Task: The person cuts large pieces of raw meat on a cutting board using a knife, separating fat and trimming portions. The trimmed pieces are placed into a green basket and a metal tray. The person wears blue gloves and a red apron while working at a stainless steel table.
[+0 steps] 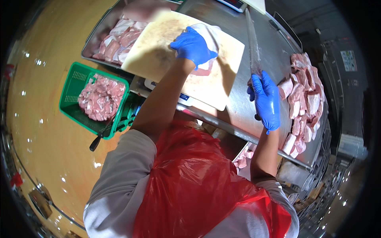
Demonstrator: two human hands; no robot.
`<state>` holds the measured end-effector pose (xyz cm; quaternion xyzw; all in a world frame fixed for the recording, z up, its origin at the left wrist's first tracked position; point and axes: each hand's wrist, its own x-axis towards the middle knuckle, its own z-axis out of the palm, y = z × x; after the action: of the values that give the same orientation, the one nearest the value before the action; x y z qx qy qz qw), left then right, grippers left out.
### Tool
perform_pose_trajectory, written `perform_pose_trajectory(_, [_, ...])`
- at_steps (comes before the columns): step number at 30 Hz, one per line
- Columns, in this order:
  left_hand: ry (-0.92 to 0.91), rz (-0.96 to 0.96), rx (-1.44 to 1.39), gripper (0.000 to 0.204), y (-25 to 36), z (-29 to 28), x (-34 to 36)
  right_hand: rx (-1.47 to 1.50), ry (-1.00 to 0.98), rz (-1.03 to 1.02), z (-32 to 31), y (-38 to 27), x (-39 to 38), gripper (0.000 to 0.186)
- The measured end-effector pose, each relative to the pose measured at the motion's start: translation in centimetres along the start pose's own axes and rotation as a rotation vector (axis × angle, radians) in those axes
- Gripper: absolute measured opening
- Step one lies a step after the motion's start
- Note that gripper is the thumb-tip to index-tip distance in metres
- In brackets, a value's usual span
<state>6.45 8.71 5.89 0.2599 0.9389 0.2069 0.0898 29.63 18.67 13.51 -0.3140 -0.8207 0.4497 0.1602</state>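
Note:
My left hand [192,47], in a blue glove, lies over a slab of meat [204,70] on the pale cutting board [156,47]. Its thumb points right and its fingers bend over the slab's left side. White fat or skin shows beyond the glove; the hand hides the slab's middle. Off the board's right edge, my right hand [266,101], also gloved in blue, is closed around the handle of a long knife [253,43]. The blade points away from me above the steel table, apart from the meat. Most of the handle is hidden by the fingers.
Many cut meat chunks [303,101] are heaped at the table's right side. Left of the board stand a metal tray [88,50] of larger pieces and a green basket [65,93] of small meat pieces, with a black handle [95,143] sticking out. A scale [234,4] sits far back.

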Motion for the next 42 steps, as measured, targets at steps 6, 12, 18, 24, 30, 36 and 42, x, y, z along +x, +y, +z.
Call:
perform_pose_trajectory(6, [-0.288,0.574,0.054,0.11,-2.6,-1.3,2.3,-0.138,0.003,0.025,-0.6,3.7,-1.2,0.022])
perform_pose_trajectory(12, [0.541,0.705,-0.487,0.095,-7.4,3.5,-3.5,-0.569,0.018,-0.301,2.9,5.2,-2.1,0.013])
perform_pose_trajectory(18, [0.419,0.09,-0.758,0.024,-5.5,3.8,-10.2,-0.63,-0.077,-0.479,9.8,1.6,1.2,0.018])
perform_pose_trajectory(24, [0.481,0.114,-0.623,0.008,-8.0,3.6,-11.9,-0.73,-0.23,-0.612,11.2,0.6,2.5,0.023])
perform_pose_trajectory(30, [0.53,0.011,-0.7,0.013,-10.4,1.5,-13.8,-1.067,-0.46,-0.406,0.4,6.7,-1.4,0.016])
perform_pose_trajectory(36, [0.523,0.295,-0.577,0.025,-4.9,2.7,-13.3,-0.863,-0.256,-0.512,-1.4,3.9,-3.0,0.011])
perform_pose_trajectory(42, [0.403,0.264,-0.334,0.018,-5.0,4.7,-11.1,-0.678,-0.186,-0.491,7.0,1.2,-1.5,0.014])
